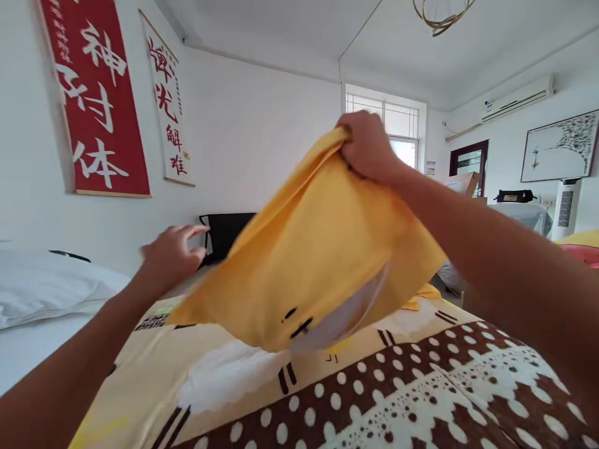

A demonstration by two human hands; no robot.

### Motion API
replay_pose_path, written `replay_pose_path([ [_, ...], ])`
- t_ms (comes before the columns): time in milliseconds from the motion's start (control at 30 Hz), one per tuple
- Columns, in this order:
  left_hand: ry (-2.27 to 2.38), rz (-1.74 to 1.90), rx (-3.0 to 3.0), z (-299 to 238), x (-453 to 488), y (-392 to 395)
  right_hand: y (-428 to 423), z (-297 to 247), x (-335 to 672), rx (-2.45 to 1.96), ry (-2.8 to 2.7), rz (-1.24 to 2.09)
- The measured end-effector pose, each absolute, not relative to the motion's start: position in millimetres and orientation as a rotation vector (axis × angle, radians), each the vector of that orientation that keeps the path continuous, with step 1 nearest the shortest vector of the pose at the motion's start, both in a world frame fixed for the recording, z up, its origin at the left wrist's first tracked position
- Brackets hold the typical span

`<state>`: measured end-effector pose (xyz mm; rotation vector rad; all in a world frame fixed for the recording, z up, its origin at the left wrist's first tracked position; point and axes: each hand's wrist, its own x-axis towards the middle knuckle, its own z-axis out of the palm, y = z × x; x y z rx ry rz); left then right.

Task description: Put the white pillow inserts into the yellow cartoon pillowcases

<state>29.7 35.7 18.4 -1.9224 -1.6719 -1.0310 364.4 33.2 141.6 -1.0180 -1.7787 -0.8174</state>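
One right hand (367, 146) grips a yellow fabric pillowcase (309, 249) above the patterned bed (421, 386); left hand (171, 255) open, blurred. The single-handed hold could slip.

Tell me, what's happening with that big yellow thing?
A person is holding up a yellow pillowcase over a bed. Their right hand grips its top edge, lifting it high, so it hangs above the patterned bedspread. Their left hand is open, fingers spread, just beside the cloth's lower left side. A white pillow lies at the left.
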Motion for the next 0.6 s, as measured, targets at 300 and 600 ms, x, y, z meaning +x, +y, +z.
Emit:
replay_pose_path([
  [300, -1.136, -1.329, -2.605, 94.1, 156.2, -3.2, 39.6, 110.0, 291.1, -0.685, -2.210, -0.801],
  [600, -1.395, -0.707, -1.907, 106.8, 133.5, 8.9, 5.8, 104.6, 365.0, -0.906, -2.480, -0.504],
])
